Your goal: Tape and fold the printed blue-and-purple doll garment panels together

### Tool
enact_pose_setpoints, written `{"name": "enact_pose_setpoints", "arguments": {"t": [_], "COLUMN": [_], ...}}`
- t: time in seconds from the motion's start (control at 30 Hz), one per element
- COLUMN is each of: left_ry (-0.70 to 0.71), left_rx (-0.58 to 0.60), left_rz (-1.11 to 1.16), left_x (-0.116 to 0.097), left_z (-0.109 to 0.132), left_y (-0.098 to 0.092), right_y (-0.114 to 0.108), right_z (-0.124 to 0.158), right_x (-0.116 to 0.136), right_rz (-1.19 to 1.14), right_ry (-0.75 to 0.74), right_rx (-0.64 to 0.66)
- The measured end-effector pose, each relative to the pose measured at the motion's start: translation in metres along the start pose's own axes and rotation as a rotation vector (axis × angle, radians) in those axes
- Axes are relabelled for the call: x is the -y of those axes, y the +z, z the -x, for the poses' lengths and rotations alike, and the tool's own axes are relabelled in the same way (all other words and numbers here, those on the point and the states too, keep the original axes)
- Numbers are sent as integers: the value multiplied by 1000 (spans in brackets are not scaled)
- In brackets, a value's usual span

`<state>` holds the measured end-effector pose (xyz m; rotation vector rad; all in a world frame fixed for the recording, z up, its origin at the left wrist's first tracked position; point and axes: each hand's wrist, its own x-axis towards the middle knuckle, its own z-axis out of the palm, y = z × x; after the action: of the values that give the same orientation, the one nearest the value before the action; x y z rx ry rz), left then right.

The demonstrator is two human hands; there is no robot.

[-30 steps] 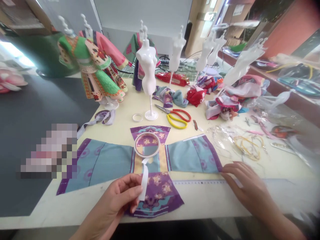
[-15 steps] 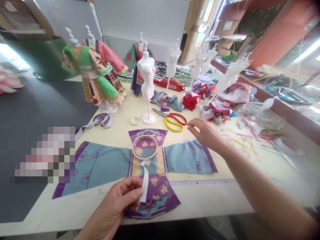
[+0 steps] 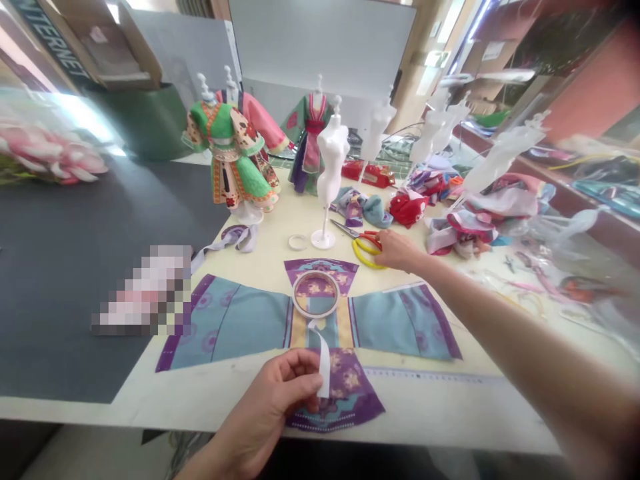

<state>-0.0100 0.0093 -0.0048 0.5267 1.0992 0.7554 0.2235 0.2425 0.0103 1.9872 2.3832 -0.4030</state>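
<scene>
Thumb and fingers of my left hand [image 3: 280, 393] pinch the loose end of a white tape strip [image 3: 324, 367] near the table's front edge. The strip runs up to a tape roll [image 3: 296, 301], which lies on the middle of a cross-shaped garment piece [image 3: 250, 317]. That cloth is spread flat, blue at both sides, with purple patterned panels above and below. Farther back, my right hand [image 3: 400, 252] has its fingers closed at the red handle of the scissors [image 3: 362, 255]. The scissors lie on the table with blades toward the back left; the fingertips are partly hidden.
A bare white mini mannequin [image 3: 333, 160] stands behind the cloth, near a small white ring [image 3: 298, 242]. Dressed mannequins, including a green-robed one [image 3: 225, 147], stand back left. Bundled fabrics [image 3: 470, 227] lie right. A ruler [image 3: 420, 376] lies below the cloth's right side.
My right hand has reached onto the scissors' red handle. My left hand still pinches the tape strip. The view has shifted, so things appear farther right.
</scene>
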Motion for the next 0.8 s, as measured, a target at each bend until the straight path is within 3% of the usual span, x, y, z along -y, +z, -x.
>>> {"name": "enact_pose_setpoints", "arguments": {"t": [0.13, 0.27, 0.37, 0.4, 0.47, 0.53, 0.67, 0.8], "left_ry": [-31, -44, -73, -82, -94, -103, -109, -84], "left_rx": [28, 28, 43, 59, 102, 138, 168, 219], "left_rz": [45, 95, 144, 169, 221, 272, 352, 368], "left_x": [-2, -4, -1, 1, 3, 5, 6, 6], "left_z": [2, 4, 2, 2, 0, 0, -1, -3], "left_y": [6, 8, 8, 8, 8, 9, 17, 28], "right_y": [-16, -26, -18, -12, 0, 13, 33, 41], "right_z": [17, 64, 112, 129, 163, 194, 241, 261], "right_x": [-12, -36, -46, -45, -37, -23, -5, -8], "right_rz": [-246, -552, -759, -966, -1280, -1480, -1418, -1285], "right_ry": [60, 17, -26, -44, -76, -56, 78, 54], "right_rx": [63, 117, 110, 138, 242, 212, 152, 134]}}
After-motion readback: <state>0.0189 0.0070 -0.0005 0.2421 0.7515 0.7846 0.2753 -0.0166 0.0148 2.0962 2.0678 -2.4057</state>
